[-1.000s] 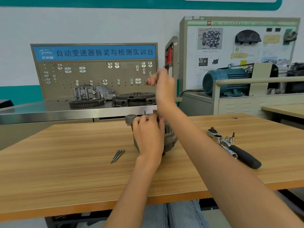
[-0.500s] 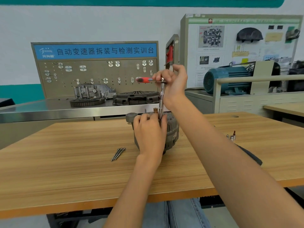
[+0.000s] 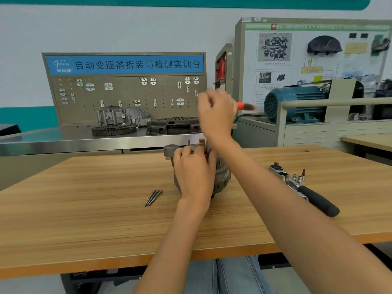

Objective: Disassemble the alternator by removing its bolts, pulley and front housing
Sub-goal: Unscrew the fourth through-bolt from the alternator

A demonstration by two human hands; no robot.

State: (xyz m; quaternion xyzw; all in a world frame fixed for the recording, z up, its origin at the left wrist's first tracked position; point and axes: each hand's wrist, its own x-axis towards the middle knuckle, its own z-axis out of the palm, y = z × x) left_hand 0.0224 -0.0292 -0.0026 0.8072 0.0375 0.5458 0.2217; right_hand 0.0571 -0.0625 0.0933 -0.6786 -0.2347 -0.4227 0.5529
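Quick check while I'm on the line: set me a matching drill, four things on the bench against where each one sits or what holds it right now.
Things:
1. alternator
2. loose bolts
3. red-handled tool
4. ratchet

States:
A. lying on the table, right of the alternator
B. gripped by the right hand, raised above the alternator
C. steadied by the left hand
D. lying on the table, left of the alternator

Pairs: 1-C, 2-D, 3-B, 4-A
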